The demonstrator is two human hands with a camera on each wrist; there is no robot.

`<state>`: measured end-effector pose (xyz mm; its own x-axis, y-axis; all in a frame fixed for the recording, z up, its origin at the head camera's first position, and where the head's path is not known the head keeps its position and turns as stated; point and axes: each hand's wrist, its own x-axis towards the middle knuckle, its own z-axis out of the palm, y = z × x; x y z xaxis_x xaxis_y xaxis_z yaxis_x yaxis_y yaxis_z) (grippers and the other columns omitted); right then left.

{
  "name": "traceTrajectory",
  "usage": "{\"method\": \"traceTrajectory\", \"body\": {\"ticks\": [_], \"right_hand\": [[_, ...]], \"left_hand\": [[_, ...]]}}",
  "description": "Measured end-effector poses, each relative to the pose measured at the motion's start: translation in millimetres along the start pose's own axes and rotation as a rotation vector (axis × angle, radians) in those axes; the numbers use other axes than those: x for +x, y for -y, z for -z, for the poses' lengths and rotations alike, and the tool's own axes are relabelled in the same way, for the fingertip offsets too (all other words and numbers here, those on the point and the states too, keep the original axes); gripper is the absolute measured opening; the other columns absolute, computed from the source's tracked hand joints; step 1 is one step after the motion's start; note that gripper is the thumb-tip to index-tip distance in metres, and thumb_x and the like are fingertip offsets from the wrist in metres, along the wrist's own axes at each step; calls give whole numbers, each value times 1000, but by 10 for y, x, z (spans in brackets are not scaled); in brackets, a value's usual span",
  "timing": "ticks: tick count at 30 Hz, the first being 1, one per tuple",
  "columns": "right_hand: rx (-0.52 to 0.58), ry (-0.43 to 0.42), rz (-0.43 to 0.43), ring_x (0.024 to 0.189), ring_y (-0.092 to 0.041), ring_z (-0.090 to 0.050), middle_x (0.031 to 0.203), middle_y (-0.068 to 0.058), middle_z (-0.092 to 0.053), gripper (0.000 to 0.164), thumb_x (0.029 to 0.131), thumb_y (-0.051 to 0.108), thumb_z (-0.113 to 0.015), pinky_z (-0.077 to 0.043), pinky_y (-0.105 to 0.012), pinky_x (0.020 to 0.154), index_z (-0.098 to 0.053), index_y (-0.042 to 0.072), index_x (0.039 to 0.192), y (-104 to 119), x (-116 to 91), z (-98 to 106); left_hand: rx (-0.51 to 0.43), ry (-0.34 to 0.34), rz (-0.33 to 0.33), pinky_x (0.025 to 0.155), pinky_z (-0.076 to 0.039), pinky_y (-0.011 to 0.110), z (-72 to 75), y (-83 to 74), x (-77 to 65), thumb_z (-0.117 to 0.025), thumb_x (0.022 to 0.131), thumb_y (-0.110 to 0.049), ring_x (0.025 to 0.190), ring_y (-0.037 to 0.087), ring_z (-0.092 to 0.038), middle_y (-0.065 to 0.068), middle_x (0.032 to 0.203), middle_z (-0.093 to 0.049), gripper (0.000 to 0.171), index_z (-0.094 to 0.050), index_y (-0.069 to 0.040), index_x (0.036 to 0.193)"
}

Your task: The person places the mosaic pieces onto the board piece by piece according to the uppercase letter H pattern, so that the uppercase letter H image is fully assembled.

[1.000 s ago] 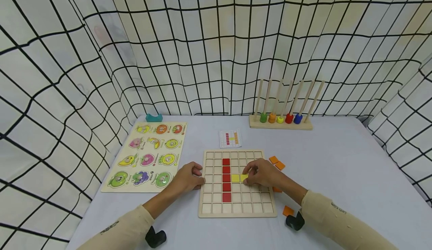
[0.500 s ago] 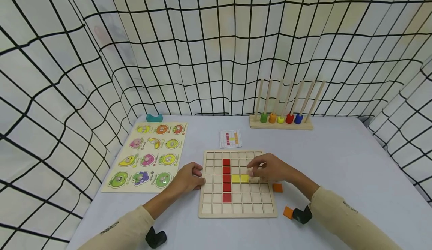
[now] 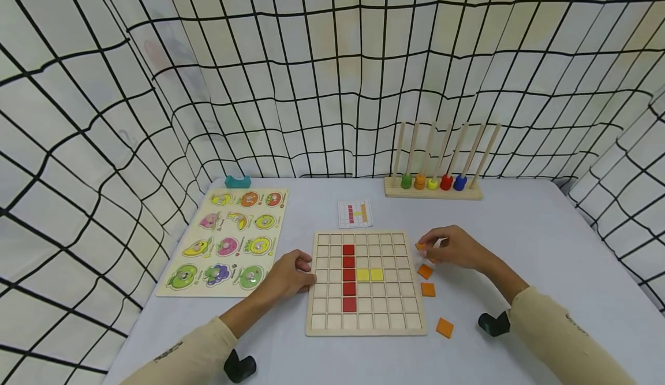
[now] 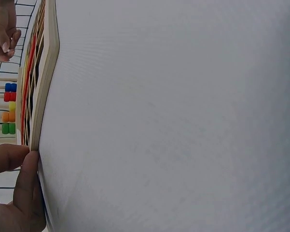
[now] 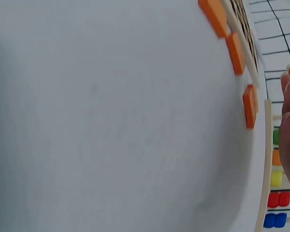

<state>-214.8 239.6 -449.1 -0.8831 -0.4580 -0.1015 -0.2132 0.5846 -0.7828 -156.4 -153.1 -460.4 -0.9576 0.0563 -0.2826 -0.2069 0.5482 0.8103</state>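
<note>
The wooden grid board (image 3: pixel 366 327) lies flat in front of me. One column of its cells holds several red tiles (image 3: pixel 349 275), and two yellow tiles (image 3: pixel 369 275) sit beside the middle one. My left hand (image 3: pixel 289 272) pinches the board's left edge; the left wrist view shows its fingertips on the rim (image 4: pixel 46 82). Beyond the board's right side, my right hand (image 3: pixel 451 248) reaches over an orange tile (image 3: pixel 420 246), its fingers loosely bent. Whether they touch the tile is unclear. More orange tiles (image 3: pixel 428 290) lie on the table along that side.
A small pattern card (image 3: pixel 355 213) lies behind the board. To the left is a fruit puzzle board (image 3: pixel 236 206), with a teal object (image 3: pixel 237 182) behind it. A wooden peg stand (image 3: pixel 433 192) with coloured beads stands at the back right. Black-and-white gridded walls surround the table.
My right hand has left the second yellow tile and moved right, off the board to the orange tiles. Both yellow tiles now show fully. The left hand has stayed at the board's edge.
</note>
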Motion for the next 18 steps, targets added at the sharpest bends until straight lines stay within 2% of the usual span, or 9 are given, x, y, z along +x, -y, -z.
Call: {"method": "traceTrajectory", "body": {"ticks": [9, 18], "right_hand": [[-170, -63, -23, 83, -16, -55, 89, 0, -67, 28, 84, 24, -81, -52, -22, 66, -75, 9, 107, -180, -37, 84], [-231, -34, -83, 81, -17, -53, 88, 0, -64, 32, 83, 29, -82, -49, -24, 62, -74, 10, 106, -222, -11, 84]], "left_hand": [[4, -2, 1, 68, -62, 28, 0, 2, 1, -74, 81, -4, 81, 17, -63, 10, 101, -59, 42, -59, 1, 120], [-1, -6, 7, 68, -62, 28, 4, -8, -3, -74, 82, -3, 81, 17, -63, 11, 101, -60, 42, -59, 2, 121]]}}
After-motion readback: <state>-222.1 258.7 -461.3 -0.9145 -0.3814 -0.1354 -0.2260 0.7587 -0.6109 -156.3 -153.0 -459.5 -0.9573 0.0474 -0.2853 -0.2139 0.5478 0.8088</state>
